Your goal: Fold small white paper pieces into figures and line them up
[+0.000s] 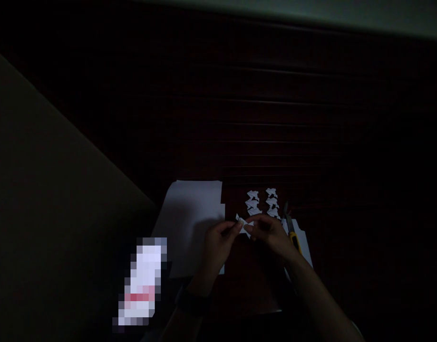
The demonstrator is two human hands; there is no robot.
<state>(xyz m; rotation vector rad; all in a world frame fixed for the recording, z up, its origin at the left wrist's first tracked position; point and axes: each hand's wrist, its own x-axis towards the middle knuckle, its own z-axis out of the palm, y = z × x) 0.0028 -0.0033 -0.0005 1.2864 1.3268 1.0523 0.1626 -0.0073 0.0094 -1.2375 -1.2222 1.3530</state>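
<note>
Between my two hands is a small piece of folded white paper (242,226). My left hand (220,240) pinches its left side between thumb and fingers, a dark band round that wrist. On the other side, the fingers of my right hand (270,233) close on the paper's right part; my fingertips hide some of its folds. Just beyond my hands lie several small folded white paper figures in two columns, a left column (253,203) and a right column (272,202).
White paper sheets (189,213) lie stacked at the left of the dark table (250,285). A yellow utility knife (294,237) rests on more white paper (304,242) by my right forearm. A blurred-out bright item (145,280) is at lower left. Behind stands a dark ridged surface (275,104).
</note>
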